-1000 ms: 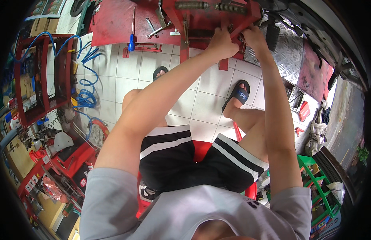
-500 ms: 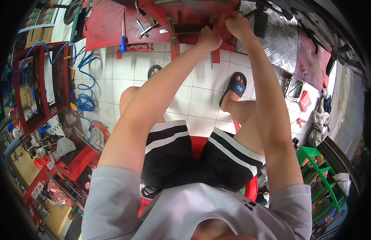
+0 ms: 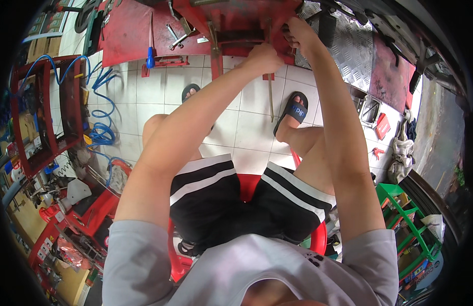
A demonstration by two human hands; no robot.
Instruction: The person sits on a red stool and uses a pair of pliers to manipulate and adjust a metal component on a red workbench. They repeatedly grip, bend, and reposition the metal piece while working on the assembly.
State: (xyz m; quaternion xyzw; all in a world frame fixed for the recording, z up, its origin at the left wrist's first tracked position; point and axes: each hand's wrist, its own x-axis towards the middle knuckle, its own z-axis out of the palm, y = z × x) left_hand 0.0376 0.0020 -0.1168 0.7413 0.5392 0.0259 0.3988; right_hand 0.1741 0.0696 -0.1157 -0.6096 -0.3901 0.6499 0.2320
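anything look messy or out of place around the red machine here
Mostly clutter. A blue-handled screwdriver and a wrench lie loose on the red machine's top, and a blue coiled hose sprawls over the tiled floor. Both the left hand and the right hand work at its front edge. No visible damage.

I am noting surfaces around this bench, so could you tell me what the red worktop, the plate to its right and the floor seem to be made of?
The red worktop looks like painted sheet metal: flat, matt, scuffed. The plate seems bare metal tread plate: grey, shiny, with a raised diamond pattern. The floor looks like glazed white ceramic tile, with a grid of dark joints.
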